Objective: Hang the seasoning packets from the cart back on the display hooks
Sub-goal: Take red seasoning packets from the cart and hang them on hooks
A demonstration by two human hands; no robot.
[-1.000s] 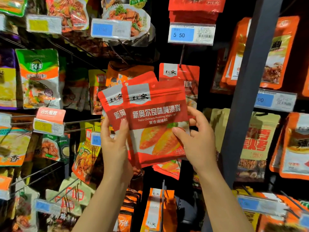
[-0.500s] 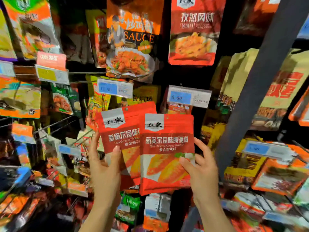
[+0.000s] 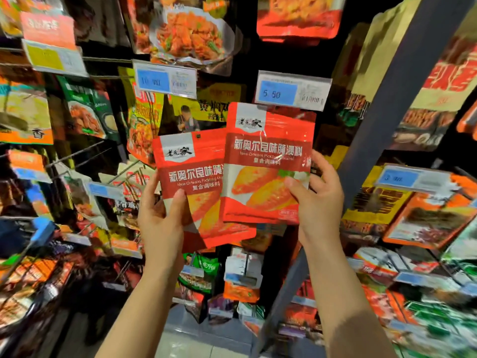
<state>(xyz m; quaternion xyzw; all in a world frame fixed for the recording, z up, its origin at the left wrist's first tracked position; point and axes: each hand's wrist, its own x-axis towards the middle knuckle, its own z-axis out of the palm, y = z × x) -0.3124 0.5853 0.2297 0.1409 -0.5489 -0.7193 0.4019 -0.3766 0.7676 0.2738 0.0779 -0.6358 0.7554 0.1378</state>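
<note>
Store display wall of hanging sauce packets and price tags. Right hand (image 3: 316, 200) pinches a red seasoning packet (image 3: 268, 161) at its right edge, top just under the 5.50 price tag (image 3: 293, 90). Left hand (image 3: 160, 215) grips a second red packet (image 3: 196, 182), lower left, partly overlapped by the first. Dark upright post (image 3: 402, 94) to the right.

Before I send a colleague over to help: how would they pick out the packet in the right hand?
Find the dark upright post, then the 5.50 price tag left of it. Just below, the right hand holds a red packet; it overlaps and sits higher than its twin in the left hand.
</note>
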